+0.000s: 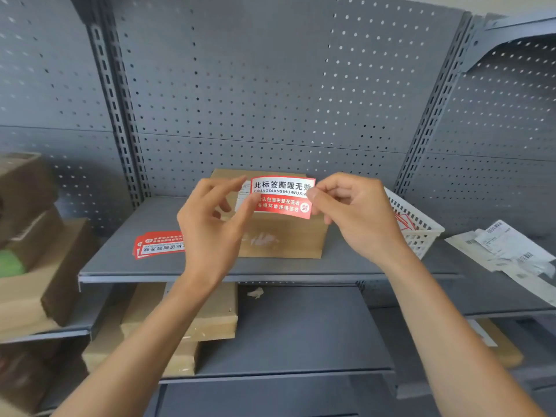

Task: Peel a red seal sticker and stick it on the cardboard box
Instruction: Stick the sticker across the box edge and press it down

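You hold the red and white paper seal sticker (282,197) up in front of the brown cardboard box (282,236) at the shelf's (126,260) back, left hand (210,224) and right hand (355,215) pinching its ends, so peeling and sticking still seem left to do.

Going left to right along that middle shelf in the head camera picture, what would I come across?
Stack of red seal stickers → left hand → red seal sticker held in front of the cardboard box → right hand → white basket → loose paper labels.
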The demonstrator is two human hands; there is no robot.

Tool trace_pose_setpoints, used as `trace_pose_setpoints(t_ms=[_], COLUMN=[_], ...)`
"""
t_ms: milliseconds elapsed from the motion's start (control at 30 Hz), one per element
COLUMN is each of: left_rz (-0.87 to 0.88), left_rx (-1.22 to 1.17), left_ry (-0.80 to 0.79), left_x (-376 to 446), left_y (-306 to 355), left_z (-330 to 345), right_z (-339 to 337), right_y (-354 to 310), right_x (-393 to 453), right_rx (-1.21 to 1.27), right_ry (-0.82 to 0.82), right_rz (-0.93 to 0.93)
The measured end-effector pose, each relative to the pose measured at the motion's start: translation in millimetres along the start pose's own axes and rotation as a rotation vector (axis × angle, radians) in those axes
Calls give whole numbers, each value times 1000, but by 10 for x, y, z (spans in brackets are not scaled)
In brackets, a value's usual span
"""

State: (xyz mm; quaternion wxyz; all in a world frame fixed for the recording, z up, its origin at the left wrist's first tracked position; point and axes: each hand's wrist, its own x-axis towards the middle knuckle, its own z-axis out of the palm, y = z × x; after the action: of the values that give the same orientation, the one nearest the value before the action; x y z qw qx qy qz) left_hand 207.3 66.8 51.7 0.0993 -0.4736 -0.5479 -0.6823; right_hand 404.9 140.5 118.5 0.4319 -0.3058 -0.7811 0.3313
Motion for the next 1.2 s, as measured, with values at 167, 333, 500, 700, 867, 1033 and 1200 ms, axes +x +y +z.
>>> trace_pose_setpoints(t_ms=[167,333,500,700,867,1033,1200], left_rz=[-50,-97,-111,-65,-118,-174,-236], left_rx=[-45,-36,101,357,422,407,384], left_ry=[-45,-109,-185,-218,-201,-194,-190], left_x=[-25,-104,-259,-414,-443,-416,-396], left_y=[6,-107,-347,-455,-437,-426,-433], left_z=[-82,-184,-301,-337,-297,-255,-224], right_z=[91,244,494,749,834,862,896], right_y=[63,202,560,846,922,932,938], right_x=[-48,-100,-185,-279,-306,-287,-265], right_rx=[27,6,-41,-92,-162,-182,-203], right_ry=[-45,-56,-17,51,100,137,147], right_rz=[-19,-33,18,20,-15,-17,0])
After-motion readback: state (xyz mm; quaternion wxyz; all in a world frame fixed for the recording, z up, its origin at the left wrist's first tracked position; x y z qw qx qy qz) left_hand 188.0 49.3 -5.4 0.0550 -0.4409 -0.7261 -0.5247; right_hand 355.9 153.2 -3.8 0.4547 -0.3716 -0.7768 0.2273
